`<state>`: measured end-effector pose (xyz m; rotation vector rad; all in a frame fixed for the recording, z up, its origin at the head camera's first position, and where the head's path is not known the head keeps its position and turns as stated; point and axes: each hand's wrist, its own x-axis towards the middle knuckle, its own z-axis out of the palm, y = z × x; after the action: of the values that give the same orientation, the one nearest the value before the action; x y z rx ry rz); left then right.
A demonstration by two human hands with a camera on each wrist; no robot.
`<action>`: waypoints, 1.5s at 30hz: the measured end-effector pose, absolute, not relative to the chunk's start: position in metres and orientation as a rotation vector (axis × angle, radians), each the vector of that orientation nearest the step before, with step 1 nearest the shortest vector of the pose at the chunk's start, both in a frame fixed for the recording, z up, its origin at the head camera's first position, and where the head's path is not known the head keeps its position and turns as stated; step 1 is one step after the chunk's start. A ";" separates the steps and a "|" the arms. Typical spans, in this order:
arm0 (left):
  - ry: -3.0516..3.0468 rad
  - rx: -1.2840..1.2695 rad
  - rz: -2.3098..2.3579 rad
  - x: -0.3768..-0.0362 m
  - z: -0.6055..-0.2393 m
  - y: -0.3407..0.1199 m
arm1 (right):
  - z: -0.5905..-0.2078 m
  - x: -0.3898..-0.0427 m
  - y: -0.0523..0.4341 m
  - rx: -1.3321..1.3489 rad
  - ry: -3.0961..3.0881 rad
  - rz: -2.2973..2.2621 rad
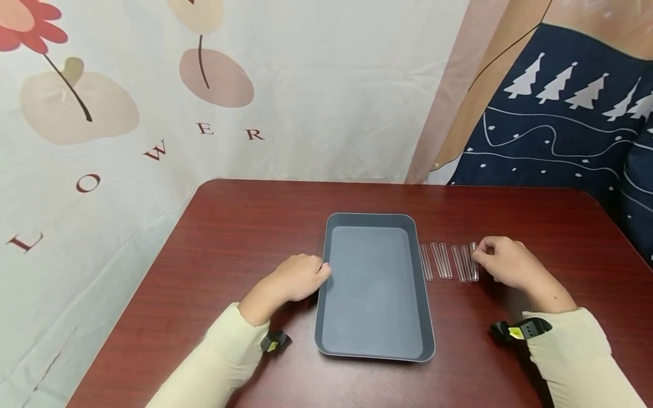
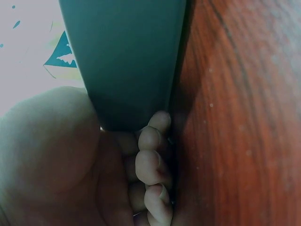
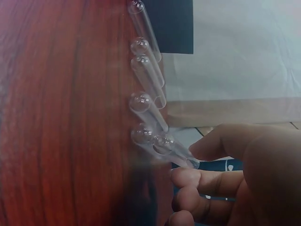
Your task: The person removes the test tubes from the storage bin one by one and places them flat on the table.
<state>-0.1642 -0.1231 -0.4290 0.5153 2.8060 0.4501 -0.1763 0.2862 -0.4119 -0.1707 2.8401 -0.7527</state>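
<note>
A grey rectangular tray (image 1: 372, 289) lies empty in the middle of the dark red table (image 1: 229, 238). My left hand (image 1: 318, 271) grips its left rim; in the left wrist view the fingers (image 2: 150, 160) curl under the tray's edge (image 2: 127, 61). Just right of the tray, several clear glass test tubes (image 1: 446, 262) lie side by side. My right hand (image 1: 479, 255) pinches the rightmost test tube (image 1: 474, 262). In the right wrist view that tube (image 3: 171, 147) sits between thumb and fingertips (image 3: 193, 176), its far end raised over its neighbour, while the other tubes (image 3: 146, 70) lie flat.
A flower-print cloth (image 1: 127, 113) hangs behind and to the left of the table. A dark blue cloth with white trees (image 1: 561, 113) hangs at the back right. Bare tabletop shows left of the tray and right of the tubes.
</note>
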 end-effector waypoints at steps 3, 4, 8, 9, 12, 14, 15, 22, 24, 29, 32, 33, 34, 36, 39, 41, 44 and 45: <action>2.809 0.521 0.449 -0.164 -0.430 -0.124 | -0.413 -0.177 0.286 -0.169 2.827 -0.756; 2.811 0.523 0.448 -0.165 -0.430 -0.124 | -0.414 -0.177 0.286 -0.166 2.822 -0.754; 2.813 0.527 0.448 -0.165 -0.432 -0.124 | -0.415 -0.177 0.286 -0.170 2.809 -0.754; 2.813 0.527 0.449 -0.165 -0.432 -0.124 | -0.415 -0.177 0.285 -0.172 2.809 -0.753; 2.815 0.528 0.451 -0.165 -0.432 -0.124 | -0.415 -0.177 0.285 -0.185 2.809 -0.751; 2.815 0.527 0.451 -0.165 -0.432 -0.124 | -0.416 -0.178 0.286 -0.191 2.810 -0.752; 2.815 0.525 0.451 -0.165 -0.432 -0.124 | -0.417 -0.178 0.286 -0.193 2.811 -0.751; 2.813 0.516 0.453 -0.165 -0.431 -0.124 | -0.420 -0.179 0.288 -0.193 2.804 -0.745; 2.811 0.514 0.453 -0.165 -0.431 -0.124 | -0.420 -0.180 0.288 -0.193 2.803 -0.748; 2.813 0.515 0.454 -0.164 -0.430 -0.125 | -0.421 -0.180 0.287 -0.198 2.804 -0.752; 2.813 0.517 0.453 -0.164 -0.430 -0.124 | -0.421 -0.180 0.286 -0.193 2.803 -0.748; 2.812 0.517 0.452 -0.164 -0.429 -0.124 | -0.421 -0.179 0.286 -0.191 2.803 -0.748; 2.812 0.515 0.452 -0.164 -0.429 -0.124 | -0.422 -0.179 0.286 -0.189 2.802 -0.749; 2.810 0.511 0.453 -0.164 -0.429 -0.124 | -0.422 -0.179 0.286 -0.187 2.803 -0.751; 2.810 0.507 0.452 -0.164 -0.429 -0.124 | -0.423 -0.180 0.287 -0.185 2.806 -0.751; 2.809 0.507 0.451 -0.164 -0.429 -0.124 | -0.423 -0.180 0.287 -0.185 2.806 -0.748; 2.809 0.510 0.447 -0.164 -0.430 -0.123 | -0.424 -0.180 0.288 -0.185 2.809 -0.743; 2.809 0.512 0.447 -0.164 -0.430 -0.123 | -0.424 -0.180 0.288 -0.185 2.811 -0.742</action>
<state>-0.1642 -0.1232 -0.4295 0.5116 2.8091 0.4474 -0.1796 0.2878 -0.4243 -0.1846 2.8111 -0.7418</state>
